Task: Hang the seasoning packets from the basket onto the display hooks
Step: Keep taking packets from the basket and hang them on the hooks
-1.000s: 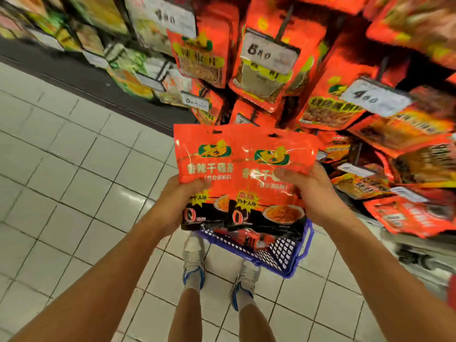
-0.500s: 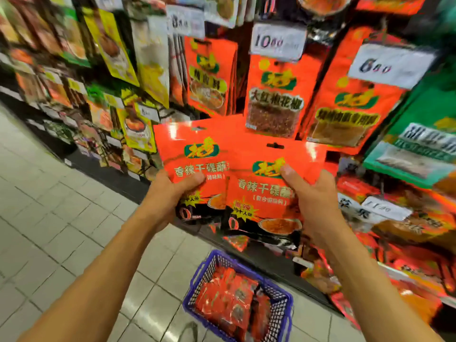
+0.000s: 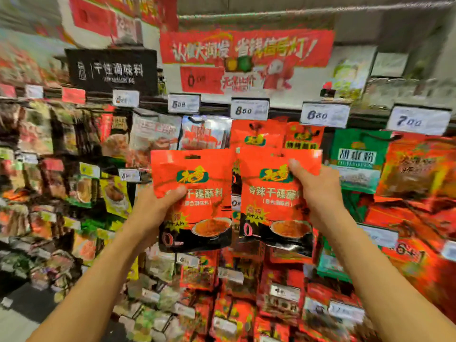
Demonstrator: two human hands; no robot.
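Observation:
I hold two red-and-black seasoning packets upright, side by side, in front of the display wall. My left hand (image 3: 155,208) grips the left packet (image 3: 197,183) at its left edge, thumb across the front. My right hand (image 3: 318,191) grips the right packet (image 3: 269,201) at its upper right, thumb on the front. Each packet has a hang slot at the top. Just behind them, matching red packets (image 3: 256,137) hang from a hook under the 8.50 price tag (image 3: 249,110). The basket is out of view.
Rows of hooks carry hanging packets across the whole wall, with white price tags (image 3: 325,115) on the hook ends. A green packet (image 3: 357,159) hangs to the right. A black category sign (image 3: 111,70) and a red banner (image 3: 246,48) are above.
Both hands have lifted the two packets from over the basket up to the top rows of the display. The view has tilted up, so the basket and floor have dropped out of sight.

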